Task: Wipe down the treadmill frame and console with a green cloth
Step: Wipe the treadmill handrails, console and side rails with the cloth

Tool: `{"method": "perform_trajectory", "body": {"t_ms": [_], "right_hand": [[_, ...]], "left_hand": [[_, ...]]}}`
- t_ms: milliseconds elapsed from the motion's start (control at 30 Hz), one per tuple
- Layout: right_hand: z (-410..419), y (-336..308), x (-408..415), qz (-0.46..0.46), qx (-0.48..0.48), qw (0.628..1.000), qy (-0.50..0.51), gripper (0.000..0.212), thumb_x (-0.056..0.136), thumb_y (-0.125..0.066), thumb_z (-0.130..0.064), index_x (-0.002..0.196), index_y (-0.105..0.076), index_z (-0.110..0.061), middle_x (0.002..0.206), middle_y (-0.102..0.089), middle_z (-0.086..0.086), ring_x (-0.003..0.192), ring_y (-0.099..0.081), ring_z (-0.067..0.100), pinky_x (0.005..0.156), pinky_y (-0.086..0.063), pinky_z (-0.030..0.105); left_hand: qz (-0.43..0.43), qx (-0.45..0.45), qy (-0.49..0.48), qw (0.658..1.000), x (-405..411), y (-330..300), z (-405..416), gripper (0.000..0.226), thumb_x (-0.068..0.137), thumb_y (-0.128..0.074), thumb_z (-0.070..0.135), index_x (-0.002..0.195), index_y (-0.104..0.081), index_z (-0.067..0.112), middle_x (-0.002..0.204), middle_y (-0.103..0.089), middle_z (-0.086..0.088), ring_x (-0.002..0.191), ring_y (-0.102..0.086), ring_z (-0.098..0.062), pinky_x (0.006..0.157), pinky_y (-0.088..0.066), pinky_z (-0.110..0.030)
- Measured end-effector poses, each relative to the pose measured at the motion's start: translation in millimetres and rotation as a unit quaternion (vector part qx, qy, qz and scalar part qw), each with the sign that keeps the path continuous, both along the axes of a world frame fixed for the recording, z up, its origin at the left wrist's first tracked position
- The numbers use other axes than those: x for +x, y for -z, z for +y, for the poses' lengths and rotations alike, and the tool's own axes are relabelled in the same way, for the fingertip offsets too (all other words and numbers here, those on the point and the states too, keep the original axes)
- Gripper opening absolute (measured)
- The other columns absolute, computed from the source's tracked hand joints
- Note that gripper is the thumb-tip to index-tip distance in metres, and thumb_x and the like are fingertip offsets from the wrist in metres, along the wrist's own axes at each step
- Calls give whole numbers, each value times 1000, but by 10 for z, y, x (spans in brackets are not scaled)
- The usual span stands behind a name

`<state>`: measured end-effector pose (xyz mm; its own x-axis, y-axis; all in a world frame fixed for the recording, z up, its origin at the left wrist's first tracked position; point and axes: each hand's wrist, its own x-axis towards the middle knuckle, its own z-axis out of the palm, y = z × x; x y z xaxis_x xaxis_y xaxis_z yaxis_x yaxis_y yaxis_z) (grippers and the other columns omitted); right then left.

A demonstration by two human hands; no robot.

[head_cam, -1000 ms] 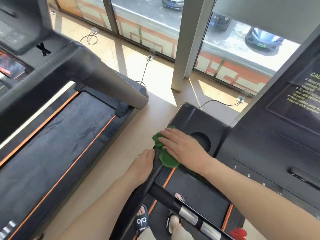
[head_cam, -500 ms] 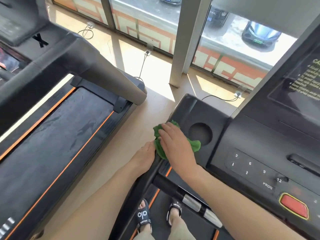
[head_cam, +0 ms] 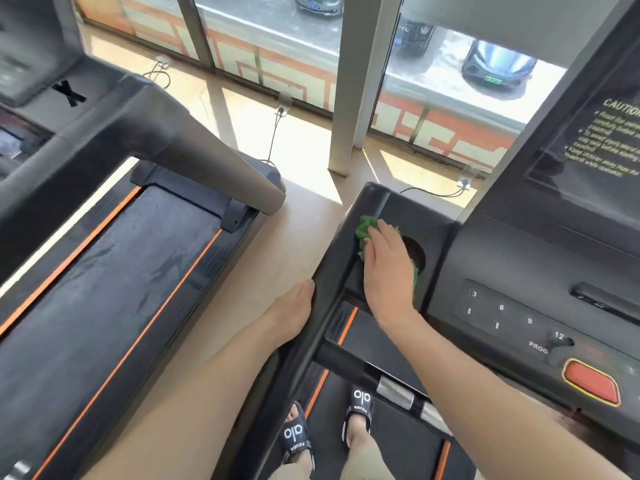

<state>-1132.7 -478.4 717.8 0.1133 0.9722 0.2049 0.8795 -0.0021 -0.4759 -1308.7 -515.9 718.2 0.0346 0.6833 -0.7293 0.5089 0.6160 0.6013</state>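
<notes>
My right hand (head_cam: 388, 268) lies flat with straight fingers on the green cloth (head_cam: 366, 227), pressing it onto the black tray at the left of the treadmill console (head_cam: 540, 271), beside a round cup hole (head_cam: 417, 250). Most of the cloth is hidden under the palm. My left hand (head_cam: 291, 311) grips the black side handrail (head_cam: 322, 299) of the treadmill frame, its fingers curled round the far side of the rail. The console's number keys and a red stop button (head_cam: 590, 382) lie to the right.
A second treadmill (head_cam: 114, 278) with orange-edged belt stands to the left across a strip of bare floor (head_cam: 263, 278). A pillar (head_cam: 349, 81) and windows are ahead, with power cables on the floor. My feet in black sandals (head_cam: 360, 407) stand on the belt below.
My right hand has slid the cloth forward along the tray, from the handrail end to beside the cup hole. The left hand has kept its hold on the rail.
</notes>
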Motion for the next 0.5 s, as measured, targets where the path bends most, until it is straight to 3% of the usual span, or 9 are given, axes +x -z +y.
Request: {"method": "perform_trajectory", "body": {"t_ms": [133,300,400,500], "right_hand": [[15,-11,-40,5,-12,1000,-20,34,104,-52,-7,135,-60,4,148,-52,19,140,-46,35,119,-21,30],[-204,-60,-237,0,-14,995,-97,29,101,-56,-7,127,-66,2,137,-62,17,129,-57,33,114,-41,41],[-426,-9,-521,-32,10,984,-177,30,80,-81,4,108,-71,0,118,-70,15,115,-66,31,103,-53,44],[-645,-51,-725,-34,44,972,-227,26,70,-86,4,92,-74,-2,103,-73,12,103,-69,29,93,-58,41]], "left_hand": [[-19,-31,-10,999,-213,87,7,99,74,-13,79,143,-52,20,148,-49,3,137,-43,-17,119,-23,-35],[-43,-10,-53,998,-361,123,-2,96,67,-20,75,141,-53,24,141,-55,5,132,-48,-17,116,-28,-37],[-71,-4,-95,993,-376,133,-26,69,86,-25,66,133,-57,26,133,-61,3,121,-55,-14,116,-33,-41],[-99,16,-132,986,-384,143,-37,46,103,-26,52,103,-66,30,113,-70,2,111,-62,-15,110,-40,-40]]}}
